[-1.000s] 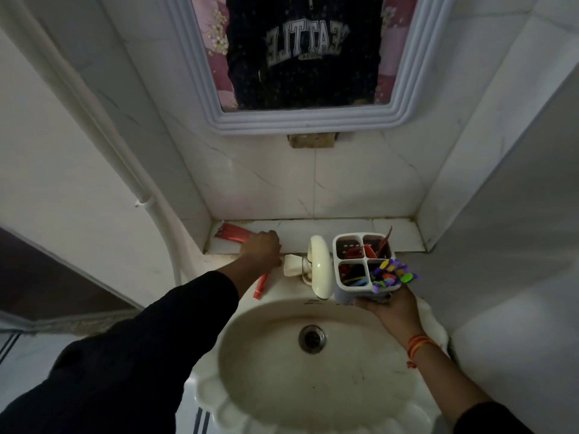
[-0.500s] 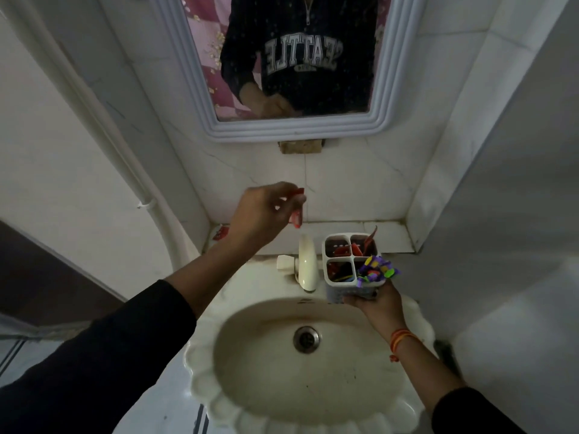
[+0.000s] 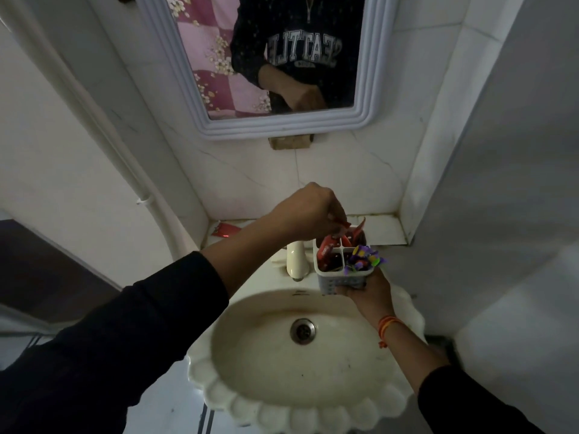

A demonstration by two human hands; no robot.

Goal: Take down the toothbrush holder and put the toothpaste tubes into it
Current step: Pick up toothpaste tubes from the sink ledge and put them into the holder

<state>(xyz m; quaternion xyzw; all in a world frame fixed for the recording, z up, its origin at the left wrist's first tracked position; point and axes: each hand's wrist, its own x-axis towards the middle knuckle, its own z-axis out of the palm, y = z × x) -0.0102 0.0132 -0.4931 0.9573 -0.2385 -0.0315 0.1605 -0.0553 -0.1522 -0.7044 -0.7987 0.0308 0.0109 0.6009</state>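
My right hand [image 3: 366, 289] grips the base of a white toothbrush holder [image 3: 340, 278] with four compartments, held above the right rim of the sink. A bunch of purple and multicoloured decoration sticks out of its front right compartment. My left hand [image 3: 308, 214] is just above the holder, fingers pinched on the top end of a red toothpaste tube [image 3: 326, 249] whose lower end is inside the front left compartment. More red items stand in the back compartments. Another red toothpaste tube [image 3: 225, 231] lies on the ledge at the left.
A cream scalloped sink [image 3: 250, 346] with a drain sits below, and a cream tap [image 3: 294, 258] stands left of the holder. The marble ledge [image 3: 388, 230] runs behind. A framed mirror [image 3: 369, 73] hangs above. A white pipe [image 3: 147, 202] runs down the left wall.
My left hand picked a red tube off the ledge, lifted it and carried it right, and now lowers it into the holder. The holder in my right hand stayed put.
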